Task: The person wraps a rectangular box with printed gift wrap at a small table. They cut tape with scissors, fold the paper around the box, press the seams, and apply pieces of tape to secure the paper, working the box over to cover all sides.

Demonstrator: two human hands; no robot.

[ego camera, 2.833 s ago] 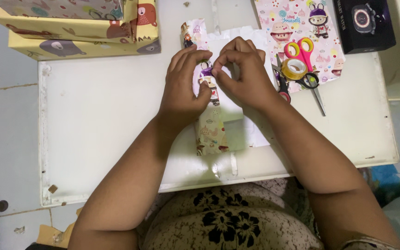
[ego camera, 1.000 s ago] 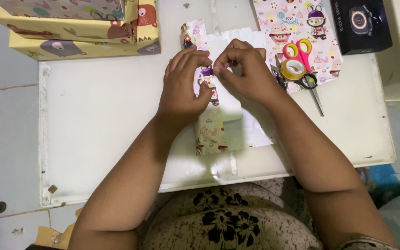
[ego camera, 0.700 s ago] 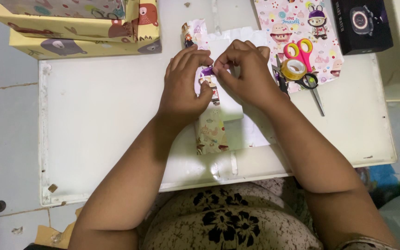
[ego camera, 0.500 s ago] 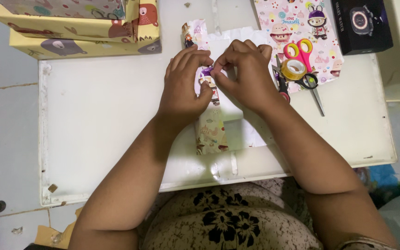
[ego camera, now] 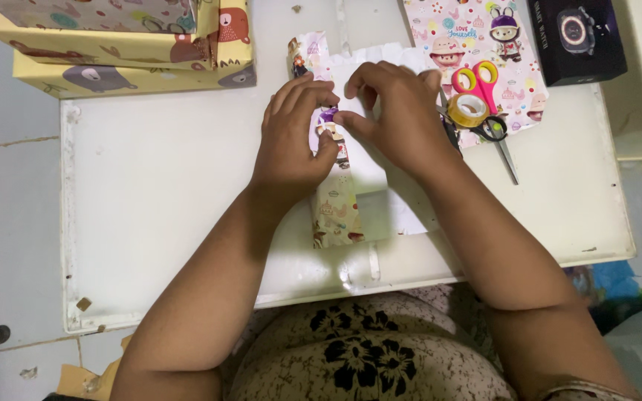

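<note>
My left hand (ego camera: 291,137) and my right hand (ego camera: 395,119) meet over a sheet of patterned wrapping paper (ego camera: 336,208) lying on a white table (ego camera: 157,215). Both hands pinch a folded edge of the paper, whose white underside (ego camera: 369,178) faces up beside the printed strip. The fingers of both hands are curled on the fold, thumbs nearly touching. Part of the sheet is hidden under my hands.
Scissors (ego camera: 488,104) with pink and yellow handles and a roll of tape (ego camera: 468,110) lie on another pink printed sheet (ego camera: 477,44) at the right. A black box (ego camera: 577,37) sits at the far right. Yellow patterned boxes (ego camera: 124,44) are stacked at the far left.
Both hands stay on the fold with only slight finger shifts; the paper has not visibly moved.
</note>
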